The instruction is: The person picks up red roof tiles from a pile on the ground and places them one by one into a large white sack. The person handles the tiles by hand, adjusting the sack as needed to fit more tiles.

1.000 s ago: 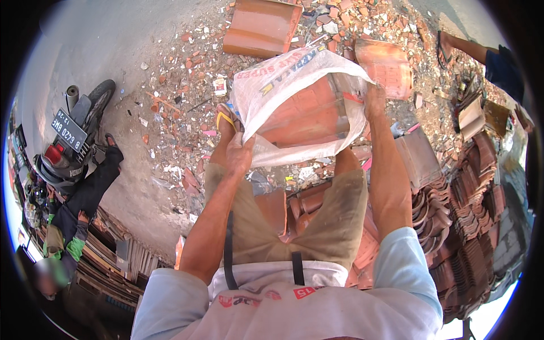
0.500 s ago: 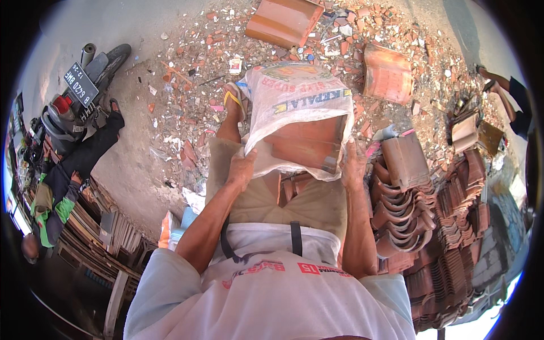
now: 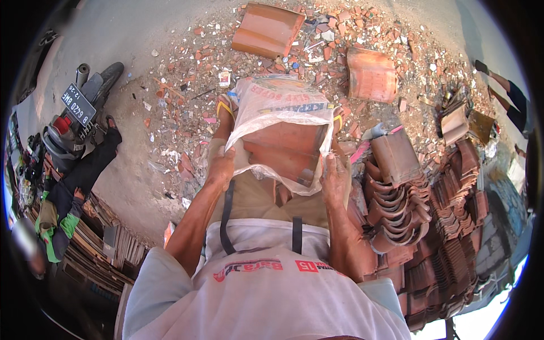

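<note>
A white woven plastic sack (image 3: 283,107) with coloured print lies between my feet, its mouth facing me. Inside it sits a flat reddish-brown roof tile (image 3: 277,148), partly covered by the sack's upper layer. My left hand (image 3: 221,165) is closed on the left side of the sack's mouth. On the right side, my right hand (image 3: 335,177) grips the rim, thumb uppermost. Between them the mouth is spread, and its lower lip sags below the tile. More terracotta pieces (image 3: 281,194) show beneath it, between my legs.
Two loose roof tiles (image 3: 267,29) (image 3: 372,75) lie on rubble-strewn ground beyond the sack. Stacked curved tiles (image 3: 396,209) rise close at my right. A parked motorcycle (image 3: 73,119) and a person in dark trousers (image 3: 85,158) are at left; another person's legs (image 3: 504,96) show far right.
The sack's mouth has come slightly nearer to me with both hands, and more of the tile inside shows. My right sandal now appears beside the sack. The whole view has shifted a little.
</note>
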{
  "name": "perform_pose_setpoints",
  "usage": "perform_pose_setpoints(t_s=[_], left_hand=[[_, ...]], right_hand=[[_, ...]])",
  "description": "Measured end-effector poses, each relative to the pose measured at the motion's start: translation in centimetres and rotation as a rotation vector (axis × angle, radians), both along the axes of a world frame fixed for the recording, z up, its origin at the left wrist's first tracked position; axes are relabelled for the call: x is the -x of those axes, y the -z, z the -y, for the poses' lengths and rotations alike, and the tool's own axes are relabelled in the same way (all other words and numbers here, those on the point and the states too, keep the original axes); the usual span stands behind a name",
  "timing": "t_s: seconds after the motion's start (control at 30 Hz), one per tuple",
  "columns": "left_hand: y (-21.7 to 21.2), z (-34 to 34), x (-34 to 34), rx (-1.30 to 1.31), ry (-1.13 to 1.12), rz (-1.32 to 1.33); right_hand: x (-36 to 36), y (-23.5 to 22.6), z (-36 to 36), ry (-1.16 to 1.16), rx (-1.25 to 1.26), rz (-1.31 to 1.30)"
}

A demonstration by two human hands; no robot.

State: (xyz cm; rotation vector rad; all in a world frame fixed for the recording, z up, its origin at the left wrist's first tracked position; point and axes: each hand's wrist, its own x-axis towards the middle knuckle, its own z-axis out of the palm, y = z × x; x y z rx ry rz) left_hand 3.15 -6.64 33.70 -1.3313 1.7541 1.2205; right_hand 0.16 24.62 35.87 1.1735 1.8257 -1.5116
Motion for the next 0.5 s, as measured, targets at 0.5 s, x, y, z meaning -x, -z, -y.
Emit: perform_pose_setpoints(t_s=[0.5], left_hand=[[0.8, -1.5, 4.3, 0.005, 0.433, 0.025]], right_hand=[[0.9, 4.3, -1.4, -0.171, -0.125, -0.085]])
